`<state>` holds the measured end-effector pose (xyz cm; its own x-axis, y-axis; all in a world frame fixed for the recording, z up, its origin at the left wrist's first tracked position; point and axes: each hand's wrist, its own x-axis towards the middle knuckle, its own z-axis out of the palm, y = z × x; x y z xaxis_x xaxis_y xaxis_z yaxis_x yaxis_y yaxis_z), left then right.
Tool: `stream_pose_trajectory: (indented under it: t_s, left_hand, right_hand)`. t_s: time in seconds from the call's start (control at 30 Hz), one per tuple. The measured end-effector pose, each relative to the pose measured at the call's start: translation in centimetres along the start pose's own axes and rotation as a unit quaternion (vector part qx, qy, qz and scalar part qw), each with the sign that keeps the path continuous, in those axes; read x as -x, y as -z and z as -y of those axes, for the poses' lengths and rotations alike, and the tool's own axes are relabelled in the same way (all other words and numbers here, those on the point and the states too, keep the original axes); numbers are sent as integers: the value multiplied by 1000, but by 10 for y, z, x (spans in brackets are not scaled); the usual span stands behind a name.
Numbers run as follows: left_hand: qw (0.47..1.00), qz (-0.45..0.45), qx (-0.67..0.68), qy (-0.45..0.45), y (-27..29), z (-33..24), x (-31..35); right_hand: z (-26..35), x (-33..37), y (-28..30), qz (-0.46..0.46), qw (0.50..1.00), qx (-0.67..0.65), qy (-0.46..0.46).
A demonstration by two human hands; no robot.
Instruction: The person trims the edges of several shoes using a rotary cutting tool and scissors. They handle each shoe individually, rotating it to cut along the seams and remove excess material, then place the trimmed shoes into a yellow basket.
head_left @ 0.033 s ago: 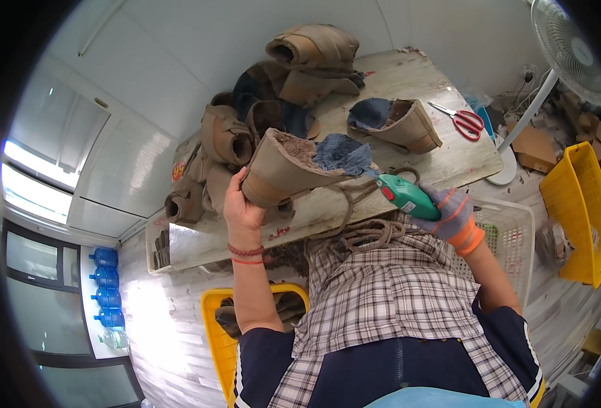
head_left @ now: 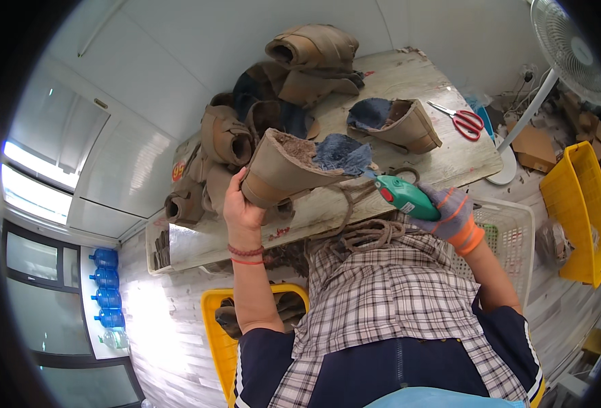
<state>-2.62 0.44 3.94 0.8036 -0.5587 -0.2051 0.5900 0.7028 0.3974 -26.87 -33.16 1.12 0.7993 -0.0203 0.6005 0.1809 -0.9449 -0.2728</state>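
Note:
My bare left hand [head_left: 241, 207] is closed on the side of a tan boot upper [head_left: 268, 178] with brown fleecy lining and a blue tongue-like flap [head_left: 341, 154]. A green handheld power trimmer [head_left: 409, 197] with a red button sits in my right hand [head_left: 449, 216], which wears a grey and orange glove. The tool's tip meets the edge of the upper beside the blue flap; its blade is too small to make out. Behind, a second boot upper [head_left: 402, 129] lies on the worktable [head_left: 389, 73].
Several more uppers [head_left: 227, 136] are piled at the table's left and back. Red-handled scissors [head_left: 465, 124] lie at the right. A white basket [head_left: 514, 234], yellow crates [head_left: 574, 217] and a standing fan [head_left: 552, 88] are on the right; another yellow crate [head_left: 209, 319] stands lower left.

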Motion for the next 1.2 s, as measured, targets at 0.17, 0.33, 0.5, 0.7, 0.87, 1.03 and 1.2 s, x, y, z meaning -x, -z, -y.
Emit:
stream_pose_trajectory:
  t_s: [0.17,0.33,0.5,0.7,0.87,1.03,1.2]
  left_hand:
    - [997,-75,-15,-23,-8,6,-4]
    - [997,-71,-13,-10,-1,14,-10]
    - [998,-64,-13,-14,3,21,-12]
    - [999,-21,-25,-37,-9,36,-7]
    - [973,48,-143,-172,-35,49,16]
    - [660,-2,-602,-449,-40,-6,34]
    - [261,-115,-865,-412,-13,-94,1]
  right_hand:
    - [3,-9,6,-8,997,48,52]
    - [5,-16,3,-2,998,-14,64]
    - [12,-20,3,13,999,-16,47]
    - [26,-25,-4,36,988,-151,-21]
    - [47,-27,-10,17,955,-284,-89]
    - [28,7,-9,-45,905,-354,-233]
    - [1,29,3,-99,924,-274,-247]
